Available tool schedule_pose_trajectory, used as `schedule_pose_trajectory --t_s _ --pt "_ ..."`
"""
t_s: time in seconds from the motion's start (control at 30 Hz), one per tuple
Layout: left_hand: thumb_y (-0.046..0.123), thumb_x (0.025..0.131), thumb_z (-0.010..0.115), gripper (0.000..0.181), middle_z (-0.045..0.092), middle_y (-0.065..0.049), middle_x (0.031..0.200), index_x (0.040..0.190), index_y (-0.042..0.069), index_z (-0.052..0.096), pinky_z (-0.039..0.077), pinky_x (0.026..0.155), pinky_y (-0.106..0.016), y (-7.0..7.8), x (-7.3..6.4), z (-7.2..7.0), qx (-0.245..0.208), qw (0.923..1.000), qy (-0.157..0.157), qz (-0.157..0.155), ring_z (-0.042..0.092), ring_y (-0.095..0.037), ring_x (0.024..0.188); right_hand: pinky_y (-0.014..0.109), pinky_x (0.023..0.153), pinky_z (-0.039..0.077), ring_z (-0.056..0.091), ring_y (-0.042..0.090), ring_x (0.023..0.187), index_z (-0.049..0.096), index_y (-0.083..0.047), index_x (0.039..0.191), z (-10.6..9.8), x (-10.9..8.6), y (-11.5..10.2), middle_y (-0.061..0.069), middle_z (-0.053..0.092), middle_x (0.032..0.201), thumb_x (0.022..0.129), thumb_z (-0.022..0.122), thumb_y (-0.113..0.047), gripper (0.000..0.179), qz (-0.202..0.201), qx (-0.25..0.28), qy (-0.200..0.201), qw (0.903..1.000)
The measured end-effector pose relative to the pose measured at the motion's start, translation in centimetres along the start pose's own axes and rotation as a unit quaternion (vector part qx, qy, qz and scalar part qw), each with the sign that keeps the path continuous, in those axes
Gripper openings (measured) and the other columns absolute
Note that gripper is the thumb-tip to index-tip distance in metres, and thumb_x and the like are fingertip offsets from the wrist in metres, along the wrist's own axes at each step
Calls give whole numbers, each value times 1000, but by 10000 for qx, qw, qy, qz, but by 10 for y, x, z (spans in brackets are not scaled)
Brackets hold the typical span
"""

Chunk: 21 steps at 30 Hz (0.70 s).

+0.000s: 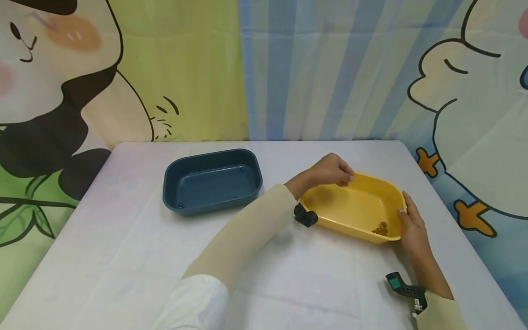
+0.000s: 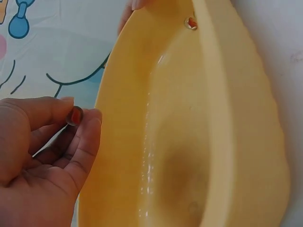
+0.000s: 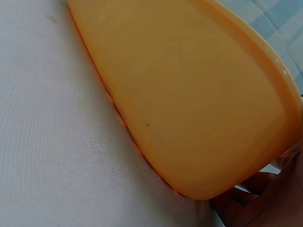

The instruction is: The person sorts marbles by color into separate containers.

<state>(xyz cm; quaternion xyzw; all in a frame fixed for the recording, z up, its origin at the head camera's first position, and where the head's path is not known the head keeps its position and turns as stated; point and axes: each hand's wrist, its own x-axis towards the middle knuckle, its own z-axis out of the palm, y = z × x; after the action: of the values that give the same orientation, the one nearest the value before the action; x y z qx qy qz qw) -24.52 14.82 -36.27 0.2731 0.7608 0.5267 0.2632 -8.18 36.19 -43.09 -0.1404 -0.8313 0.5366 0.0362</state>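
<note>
Between the thumb and fingertips of my left hand (image 1: 331,169) (image 2: 49,146) is a small clear glass marble with a red centre (image 2: 75,116). That hand is over the far left rim of a yellow plastic basin (image 1: 354,201) (image 3: 184,85). My right hand (image 1: 414,229) (image 3: 265,203) grips the basin's right end, with the thumb on the rim and the fingers at the outer wall. The basin tilts, and several marbles (image 1: 381,228) lie together in its near right corner. One marble (image 2: 191,23) shows there in the left wrist view.
A dark blue basin (image 1: 212,201) stands to the left on the white-covered table (image 1: 136,256). In it lie two small marbles, one near the far right (image 1: 242,169) and one near the front left (image 1: 180,205). A cartoon-printed curtain (image 1: 198,68) hangs behind.
</note>
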Motion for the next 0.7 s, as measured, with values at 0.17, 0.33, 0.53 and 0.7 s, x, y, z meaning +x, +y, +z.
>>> schedule_pose_trajectory --t_s 0.17,0.33,0.53,0.7 --pt "5 93 65 17 70 -5 91 107 -4 71 57 77 -29 1 -1 8 -128 9997 -167 -126 69 -17 77 53 114 2 -7 24 147 -1 -32 157 -1 0 -1 -4 -6 162 107 20 -33 54 -30 -36 24 10000" --pt "2 92 65 17 70 -6 92 107 -6 69 57 77 -31 -1 -3 10 -241 9995 -190 -93 68 -18 78 52 114 1 -8 23 147 -1 -32 157 0 0 0 -4 -6 162 107 20 -34 54 -28 -7 4 10000" --pt "2 93 64 14 70 -8 92 103 -4 71 55 70 -22 -5 -4 14 456 9983 -357 -40 66 -15 75 52 114 2 -8 24 147 -1 -31 157 0 0 -1 -4 -6 162 107 21 -34 54 -27 -2 19 10000" --pt "4 92 65 19 70 -5 90 110 -3 70 54 67 -20 -7 -4 18 777 9951 -618 28 65 -16 75 54 114 1 -7 24 147 0 -30 157 -1 0 -2 -5 -6 162 107 21 -35 54 -25 19 31 10000"
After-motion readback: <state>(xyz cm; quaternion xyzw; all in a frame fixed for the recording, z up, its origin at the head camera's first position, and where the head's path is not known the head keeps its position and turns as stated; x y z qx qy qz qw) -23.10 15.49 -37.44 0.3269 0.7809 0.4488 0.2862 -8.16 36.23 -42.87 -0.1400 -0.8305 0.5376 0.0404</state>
